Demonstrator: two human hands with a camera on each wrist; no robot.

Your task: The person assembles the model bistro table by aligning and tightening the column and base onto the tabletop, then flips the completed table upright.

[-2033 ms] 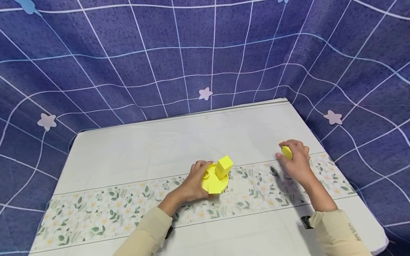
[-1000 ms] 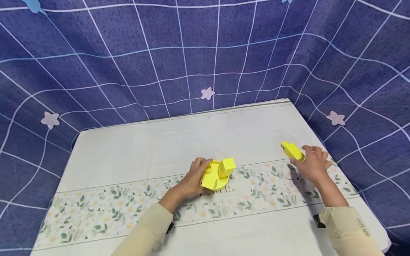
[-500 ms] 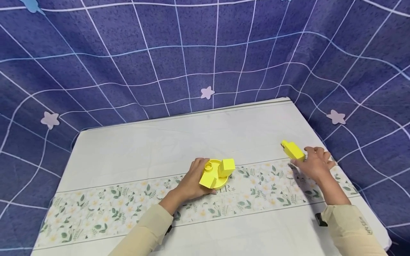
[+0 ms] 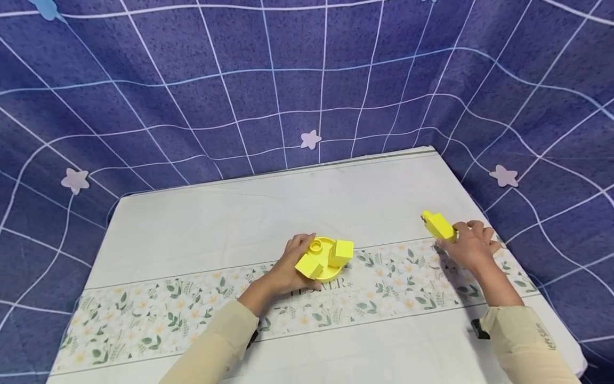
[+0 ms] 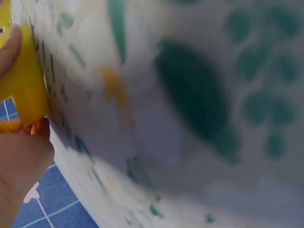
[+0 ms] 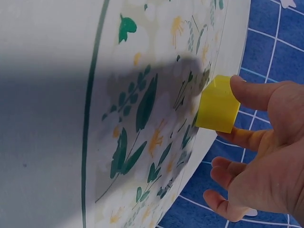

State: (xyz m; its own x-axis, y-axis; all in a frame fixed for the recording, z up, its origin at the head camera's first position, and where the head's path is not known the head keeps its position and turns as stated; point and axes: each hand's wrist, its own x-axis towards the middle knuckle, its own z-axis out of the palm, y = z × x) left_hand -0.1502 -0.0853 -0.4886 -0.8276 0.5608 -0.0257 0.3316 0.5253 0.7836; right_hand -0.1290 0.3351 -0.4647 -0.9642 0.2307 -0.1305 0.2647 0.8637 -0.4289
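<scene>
Over there the left hand (image 4: 288,271) grips a round yellow dish (image 4: 324,256) with two blocks (image 4: 342,252) on it, over the flowered band (image 4: 192,306) of the table (image 4: 240,218), while the right hand (image 4: 472,248) pinches a yellow bottle-shaped piece (image 4: 439,226) near the table's right edge

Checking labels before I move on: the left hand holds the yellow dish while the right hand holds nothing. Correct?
Not quite: the right hand isn't empty; it pinches a yellow block, as the right wrist view shows. The left hand does hold the yellow dish.
</scene>
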